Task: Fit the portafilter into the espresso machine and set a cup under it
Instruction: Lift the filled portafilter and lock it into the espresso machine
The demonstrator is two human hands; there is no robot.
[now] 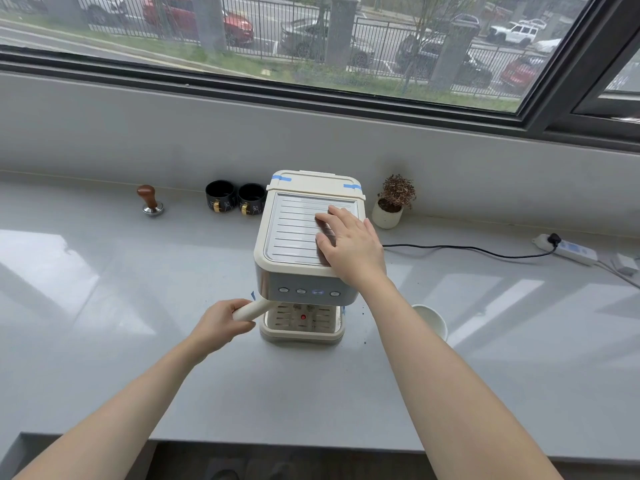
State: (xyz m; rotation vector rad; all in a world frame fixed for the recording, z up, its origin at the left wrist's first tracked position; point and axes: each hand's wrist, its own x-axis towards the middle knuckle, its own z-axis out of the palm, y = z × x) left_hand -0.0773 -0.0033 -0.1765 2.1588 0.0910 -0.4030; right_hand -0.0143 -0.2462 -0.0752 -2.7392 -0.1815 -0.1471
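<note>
A cream espresso machine [294, 237] stands in the middle of the grey counter. My left hand [221, 323] grips the cream handle of the portafilter [254, 308], which sticks out to the left from under the machine's front; its head is hidden beneath the body. My right hand [349, 244] lies flat, fingers spread, on the ribbed top plate. Below the button row sits the slotted drip tray [301, 325], with no cup on it. Two black cups [235, 199] with gold handles stand to the left behind the machine. A white cup [431, 320] stands right of the machine, partly behind my right forearm.
A wooden-handled tamper [150, 200] stands at the back left. A small potted plant [391, 202] sits right of the machine. A black cable [467, 251] runs to a power strip [568, 249] at the far right. The counter's front edge [277, 445] is near me.
</note>
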